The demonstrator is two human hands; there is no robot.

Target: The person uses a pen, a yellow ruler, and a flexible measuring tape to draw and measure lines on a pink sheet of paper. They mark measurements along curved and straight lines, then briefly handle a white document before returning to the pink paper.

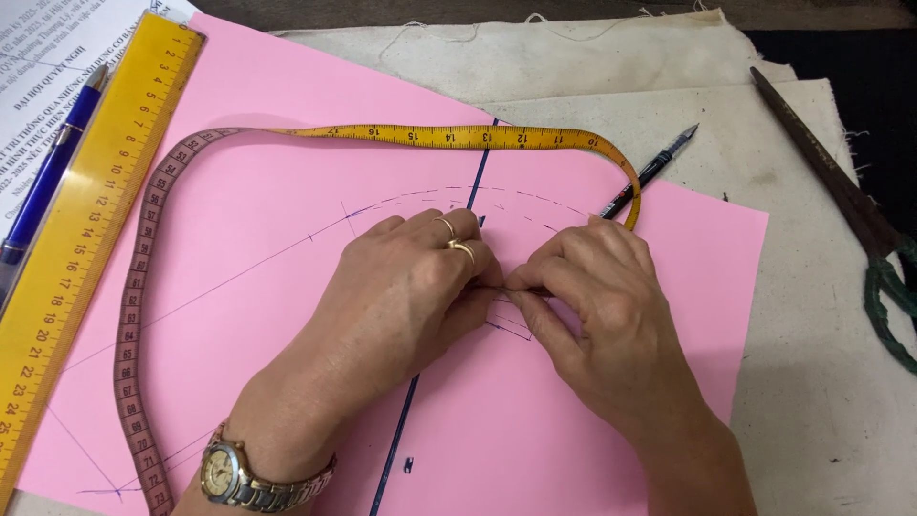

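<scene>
Both hands meet near the middle of the pink paper (287, 172), just below the dashed curve drawn on it: the left hand (401, 287) lies flat with fingertips pressed down, and the right hand (592, 296) pinches at the same spot, seemingly folding or creasing a small marked wedge, though what sits between the fingertips is hidden. Judging by this, a dart on the pattern is being pinched shut. The tape measure (134, 315) loops around the hands over the paper, with a pen (654, 170) at its far end.
</scene>
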